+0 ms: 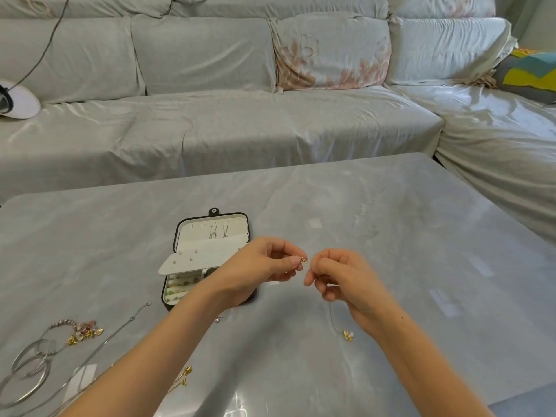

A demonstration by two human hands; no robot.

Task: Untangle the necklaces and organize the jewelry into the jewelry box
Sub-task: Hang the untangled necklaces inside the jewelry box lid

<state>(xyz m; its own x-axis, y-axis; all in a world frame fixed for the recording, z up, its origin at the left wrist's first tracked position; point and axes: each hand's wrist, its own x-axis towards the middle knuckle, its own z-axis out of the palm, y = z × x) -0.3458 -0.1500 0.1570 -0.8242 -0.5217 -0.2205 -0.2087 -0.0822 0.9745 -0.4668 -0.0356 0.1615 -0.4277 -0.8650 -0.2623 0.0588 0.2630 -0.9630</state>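
Above the table (391, 236), both hands (261, 266) pinch a necklace (334, 320).

I see glossy grey marble-look table (391, 236); silky sheened cloth sofa cover (210, 130); shiny silver metal bangles (28, 374); matt white jewelry box lining (198, 254).

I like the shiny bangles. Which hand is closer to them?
Left. The left hand is over the jewelry box, nearer the bangles; the right hand is farther right.
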